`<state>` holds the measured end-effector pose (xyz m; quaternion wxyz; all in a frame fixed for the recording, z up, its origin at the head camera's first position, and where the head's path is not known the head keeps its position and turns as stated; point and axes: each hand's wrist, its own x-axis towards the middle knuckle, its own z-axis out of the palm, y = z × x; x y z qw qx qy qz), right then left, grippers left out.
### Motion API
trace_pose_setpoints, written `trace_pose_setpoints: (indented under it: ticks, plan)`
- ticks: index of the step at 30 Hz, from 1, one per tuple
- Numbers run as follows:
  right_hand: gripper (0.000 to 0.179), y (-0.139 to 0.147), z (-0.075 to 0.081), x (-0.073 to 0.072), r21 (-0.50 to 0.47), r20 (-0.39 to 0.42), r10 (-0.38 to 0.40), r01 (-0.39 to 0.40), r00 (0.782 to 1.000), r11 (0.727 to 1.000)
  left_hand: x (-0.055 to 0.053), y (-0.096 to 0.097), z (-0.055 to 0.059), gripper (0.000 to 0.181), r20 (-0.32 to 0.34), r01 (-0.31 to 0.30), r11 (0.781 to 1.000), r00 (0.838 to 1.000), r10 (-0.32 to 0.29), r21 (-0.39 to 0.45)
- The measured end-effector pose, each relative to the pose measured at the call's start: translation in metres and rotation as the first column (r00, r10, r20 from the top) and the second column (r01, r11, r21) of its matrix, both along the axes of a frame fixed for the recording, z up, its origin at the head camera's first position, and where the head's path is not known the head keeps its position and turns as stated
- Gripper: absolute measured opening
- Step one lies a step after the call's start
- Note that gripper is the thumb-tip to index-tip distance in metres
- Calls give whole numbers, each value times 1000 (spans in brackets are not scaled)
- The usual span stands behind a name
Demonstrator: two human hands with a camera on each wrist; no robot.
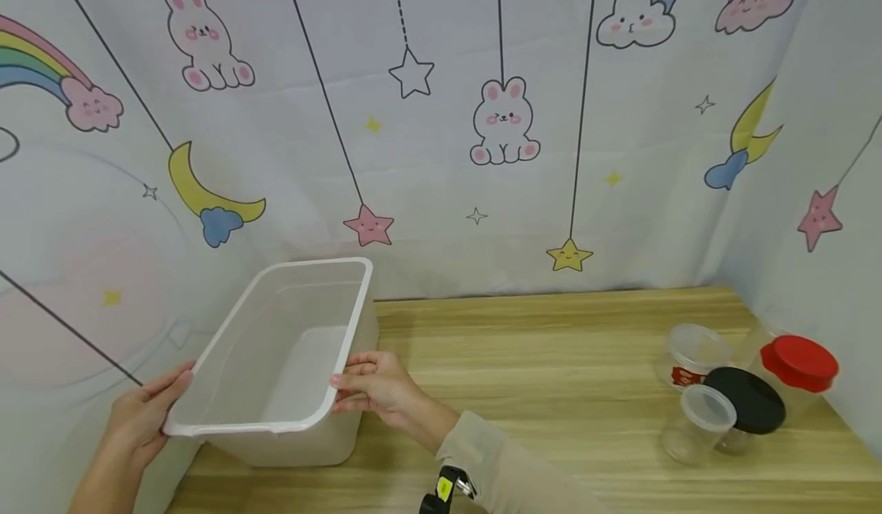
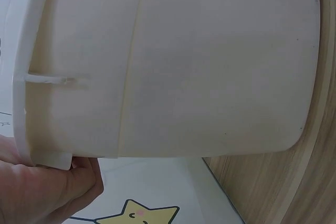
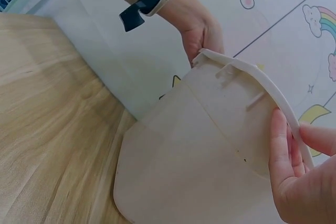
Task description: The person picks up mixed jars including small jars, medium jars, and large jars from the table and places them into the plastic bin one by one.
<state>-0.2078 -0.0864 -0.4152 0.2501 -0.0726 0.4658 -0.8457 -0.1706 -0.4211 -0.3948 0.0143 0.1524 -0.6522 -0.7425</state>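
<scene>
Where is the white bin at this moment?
In the head view, the white bin is at the left part of the wooden table, its rim held by the left hand and right hand, in front of the patterned backdrop.

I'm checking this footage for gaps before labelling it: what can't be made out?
Right wrist view: fingertips of the left hand, hidden behind the white rectangular plastic tub.
Left wrist view: part of the tub, cut off by the top edge.
Head view: red print on the clear round plastic container, too small to read.
Head view: part of the clear vessel beneath the black round lid, hidden by that lid.
</scene>
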Motion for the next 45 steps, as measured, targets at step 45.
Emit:
trace_pose_setpoints:
  ticks: [45]
  plan:
    - [18,15,-3,1,0,12,25,-25,1000,1000,7,23,4,34,13,-16,1000,1000,16,0]
